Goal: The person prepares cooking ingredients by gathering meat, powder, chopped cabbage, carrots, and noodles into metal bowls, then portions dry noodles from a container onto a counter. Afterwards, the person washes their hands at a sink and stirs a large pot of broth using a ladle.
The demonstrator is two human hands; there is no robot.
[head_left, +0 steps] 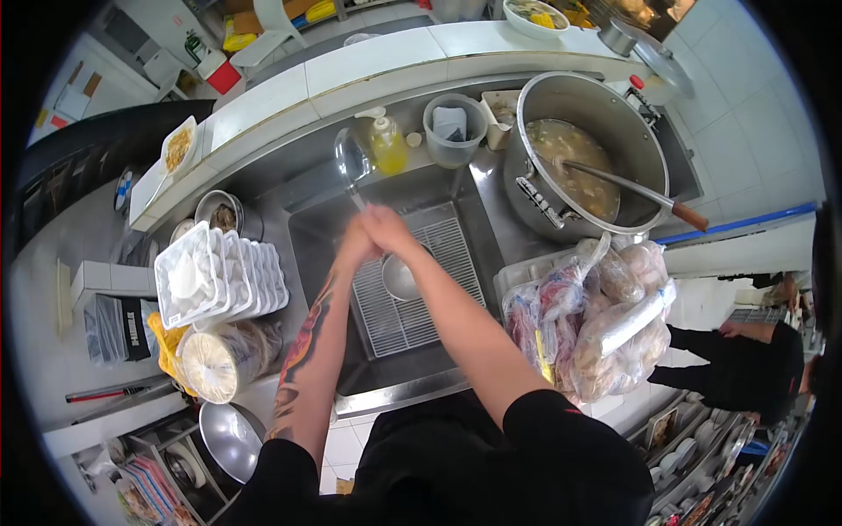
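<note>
Over the sink [326, 232], my left hand [358, 240] and my right hand [388, 228] are pressed together, fingers closed and overlapping. Whether something lies between them is hidden, and the fingertips are slightly blurred. A shiny, curved metal piece resembling a faucet spout [353, 158] is just beyond them, its lower end reaching my fingers. Below my hands, a round metal bowl [403, 279] rests on a wire rack [438, 317] inside the sink. Beyond the basin stands a pump bottle of yellow liquid [388, 147].
A large pot [517, 171] holding soup and a wooden-handled ladle [631, 184] stands right. Bagged food [605, 324] sits nearer me. Stacked white trays [219, 276] and a wrapped tub [219, 361] are left. A clear container [454, 131] stands behind. Another person [745, 359] is far right.
</note>
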